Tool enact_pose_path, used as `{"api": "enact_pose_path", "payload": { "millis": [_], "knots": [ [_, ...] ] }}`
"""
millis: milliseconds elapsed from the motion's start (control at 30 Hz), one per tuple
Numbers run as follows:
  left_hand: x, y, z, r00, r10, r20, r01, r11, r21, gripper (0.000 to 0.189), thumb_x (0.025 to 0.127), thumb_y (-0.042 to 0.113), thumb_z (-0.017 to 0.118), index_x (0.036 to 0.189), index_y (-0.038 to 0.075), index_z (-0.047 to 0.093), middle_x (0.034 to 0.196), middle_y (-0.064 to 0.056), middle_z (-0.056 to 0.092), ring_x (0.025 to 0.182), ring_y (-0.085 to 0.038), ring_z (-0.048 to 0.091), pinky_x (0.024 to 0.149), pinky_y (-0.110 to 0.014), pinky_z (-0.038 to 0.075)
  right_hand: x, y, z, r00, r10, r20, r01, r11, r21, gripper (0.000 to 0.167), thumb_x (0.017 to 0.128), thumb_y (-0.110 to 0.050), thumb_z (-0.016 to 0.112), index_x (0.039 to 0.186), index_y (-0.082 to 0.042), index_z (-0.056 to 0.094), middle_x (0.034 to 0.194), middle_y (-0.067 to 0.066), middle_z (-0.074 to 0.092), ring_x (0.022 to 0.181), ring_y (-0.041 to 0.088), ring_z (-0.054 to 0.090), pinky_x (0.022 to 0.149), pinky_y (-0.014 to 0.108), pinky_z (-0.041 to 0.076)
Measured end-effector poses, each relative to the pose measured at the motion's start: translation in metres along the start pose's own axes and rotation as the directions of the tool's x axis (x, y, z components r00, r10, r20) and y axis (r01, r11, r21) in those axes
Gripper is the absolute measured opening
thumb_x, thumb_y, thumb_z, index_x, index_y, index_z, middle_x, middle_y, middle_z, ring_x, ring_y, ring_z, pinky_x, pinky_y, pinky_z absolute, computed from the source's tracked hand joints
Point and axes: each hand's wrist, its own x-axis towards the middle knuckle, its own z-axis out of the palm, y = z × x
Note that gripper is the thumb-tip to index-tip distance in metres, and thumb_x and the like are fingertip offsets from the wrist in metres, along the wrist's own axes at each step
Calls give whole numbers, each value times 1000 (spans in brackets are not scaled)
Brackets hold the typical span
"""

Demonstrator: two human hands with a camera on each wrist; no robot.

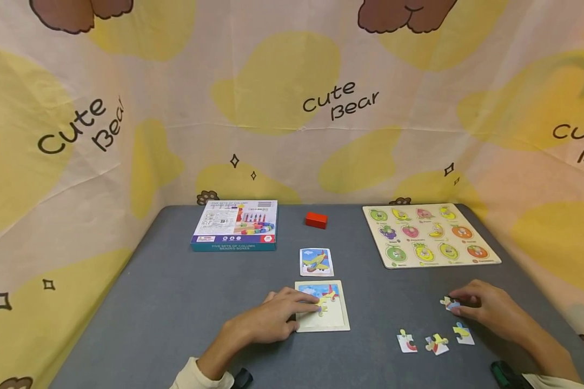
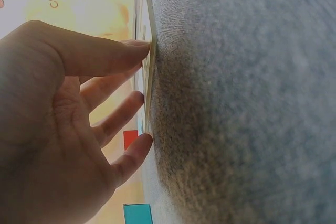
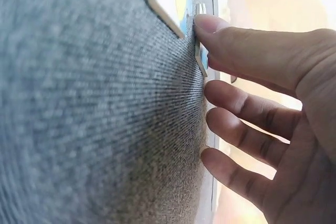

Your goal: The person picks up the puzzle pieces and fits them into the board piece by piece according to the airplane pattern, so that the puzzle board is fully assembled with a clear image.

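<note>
Pinching puzzle piece point(image 1: 449, 303) between thumb and finger, right hand point(image 1: 497, 312) low over right side of tabletop point(image 1: 175, 313)! Three loose pieces point(image 1: 437, 344) lie nearby. Across, left hand point(image 1: 272, 319), fingers extended, rests on partly filled puzzle board point(image 1: 334, 321), airplane card point(image 1: 316, 261) just beyond.

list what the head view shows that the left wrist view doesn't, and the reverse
Only the head view shows the right hand, the piece it pinches, three loose pieces and the tray from above.

Only the left wrist view shows the left hand from its palm side.

Both share the left hand touching the tray, the red block, the box, the table and the printed curtain.
</note>
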Motion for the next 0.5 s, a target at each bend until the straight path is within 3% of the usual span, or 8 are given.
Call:
{"api": "enact_pose_path", "payload": {
  "millis": [133,367,500],
  "knots": [
    [-1,-1,0,1000,2,-3,-2,1000,2,53,102,8,65,152,26,60,158,10,53,143,-18,44,103,-43,39,0,2,1,1000,-21,-4,21,1000,-13,22,76,-18,94,95,-14,82,84,-18,61,74,-6,46,65,26,41],
    [0,-2,0,1000,5,3,-5,1000,-5,53,102,8,63,152,25,60,158,11,52,143,-17,44,103,-43,39,2,1,-8,989,98,112,-95,995,-39,22,80,-25,92,97,-15,81,88,-12,64,77,-6,50,69,29,47],
    [0,-3,1,1000,8,5,-8,1000,1,53,102,8,63,152,26,60,159,12,52,144,-16,43,104,-44,39,3,1,-11,985,118,125,-114,993,-37,22,81,-25,91,97,-15,81,88,-11,65,78,-6,51,70,29,48]
  ]
}}
